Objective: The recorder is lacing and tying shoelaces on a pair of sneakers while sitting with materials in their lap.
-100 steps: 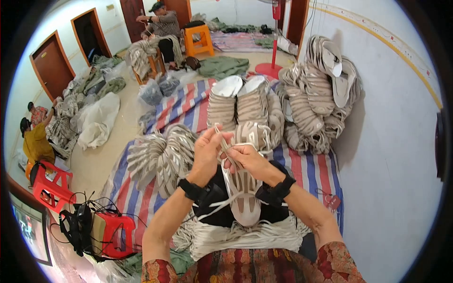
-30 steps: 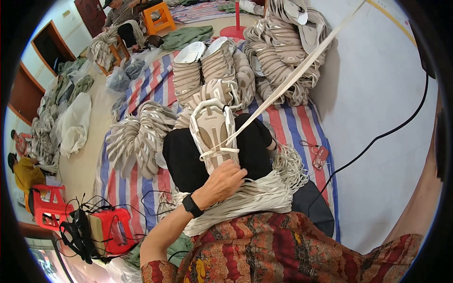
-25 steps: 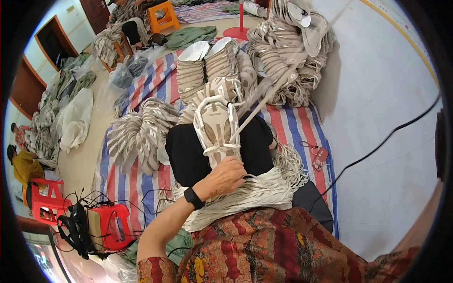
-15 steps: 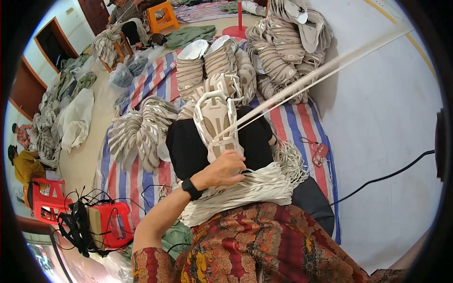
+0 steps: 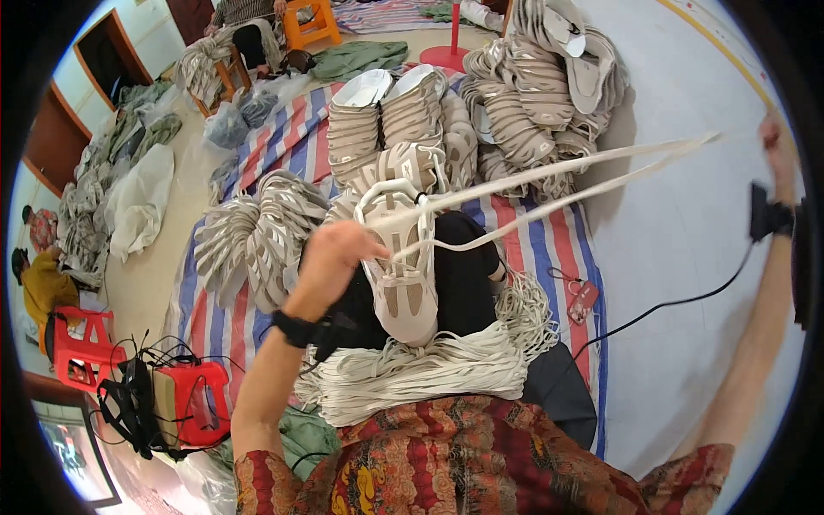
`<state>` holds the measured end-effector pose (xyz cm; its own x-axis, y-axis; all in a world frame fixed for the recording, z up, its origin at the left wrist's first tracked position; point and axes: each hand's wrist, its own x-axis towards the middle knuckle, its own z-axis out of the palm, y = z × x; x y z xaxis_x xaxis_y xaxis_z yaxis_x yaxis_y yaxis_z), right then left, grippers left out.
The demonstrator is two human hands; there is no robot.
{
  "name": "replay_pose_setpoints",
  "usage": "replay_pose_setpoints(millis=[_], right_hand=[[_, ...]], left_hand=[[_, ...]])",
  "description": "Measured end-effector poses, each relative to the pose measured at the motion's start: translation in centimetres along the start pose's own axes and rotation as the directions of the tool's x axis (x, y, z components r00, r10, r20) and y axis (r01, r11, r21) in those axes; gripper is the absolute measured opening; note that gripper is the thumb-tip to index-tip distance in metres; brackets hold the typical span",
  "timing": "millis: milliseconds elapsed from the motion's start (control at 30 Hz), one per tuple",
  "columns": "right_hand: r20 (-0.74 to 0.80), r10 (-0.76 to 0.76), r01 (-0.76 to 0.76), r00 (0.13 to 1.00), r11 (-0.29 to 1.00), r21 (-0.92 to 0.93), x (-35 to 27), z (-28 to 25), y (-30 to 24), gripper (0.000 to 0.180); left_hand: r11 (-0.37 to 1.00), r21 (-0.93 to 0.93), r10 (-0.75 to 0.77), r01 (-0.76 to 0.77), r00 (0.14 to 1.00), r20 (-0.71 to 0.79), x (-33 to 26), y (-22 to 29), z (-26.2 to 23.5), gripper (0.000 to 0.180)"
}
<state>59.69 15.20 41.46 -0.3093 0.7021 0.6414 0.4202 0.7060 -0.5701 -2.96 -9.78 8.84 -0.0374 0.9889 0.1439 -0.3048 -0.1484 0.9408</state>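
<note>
Between left hand (image 5: 330,262) and right hand (image 5: 777,154), step: judged as lacing, long flat off-white textile lace (image 5: 601,158) run out rightward from beige shoe upper (image 5: 408,313); next move calls for even tension on both strands, no twist, upper kept steady.
Far-left pile: fan of beige-and-white ribbed-looking uppers (image 5: 249,245), edges splayed, on red-white-blue striped plastic tarp (image 5: 279,146).
Left hand: fingers bent at the lace crossing; can't tell if pinching or just touching.
Upper: on the lap, toe toward wearer; smooth rounded toe, darker mesh-like side panels, off-white rim round opening.
Lap bundle: thick hank of off-white flat laces (image 5: 412,378), cord-like, loosely parallel, below the toe.
Lace: two strands, narrowing to a point out right, lower one sagging near the upper.
Right hand: raised, far right, blurred; can't tell if gripping lace.
</note>
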Motion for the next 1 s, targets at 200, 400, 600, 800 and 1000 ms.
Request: replay_pose_setpoints(millis=[200, 400, 600, 800, 1000], right_hand=[[0.051, 0.697, -0.582, 0.715, 0.635, -0.508, -18.9, 23.2, 18.1, 0.021], [0.449, -0.048, -0.020, 0.892, 0.989, 0.145, -22.4, 48.4, -4.5, 0.041], [0.625, -0.012, -0.031, 0.780, 0.998, 0.057, -23.5, 53.7, -7.5, 0.024], [0.980, 0.161, -0.903, 0.120, 0.427, 0.040, -20.2, 52.2, -7.8, 0.041], [0.964, 0.208, -0.971, 0.164, 0.205, 0.121, -21.5, 53.0, -6.8, 0.032]], left_hand=[[0.664, -0.708, 0.134, -0.240, 0.970, -0.203, -3.6, 5.0, -15.6, 0.045], [0.895, -0.409, -0.249, -0.178, 0.562, -0.789, -12.0, 0.1, -20.8, 0.036], [0.893, -0.043, -0.197, 0.447, 0.305, -0.932, -17.5, -1.9, -25.3, 0.024], [0.432, 0.827, 0.131, 0.360, 0.882, -0.452, -7.0, -0.4, -10.2, 0.018], [0.631, 0.616, -0.429, 0.473, 0.873, -0.231, -2.4, -1.7, -2.0, 0.023]])
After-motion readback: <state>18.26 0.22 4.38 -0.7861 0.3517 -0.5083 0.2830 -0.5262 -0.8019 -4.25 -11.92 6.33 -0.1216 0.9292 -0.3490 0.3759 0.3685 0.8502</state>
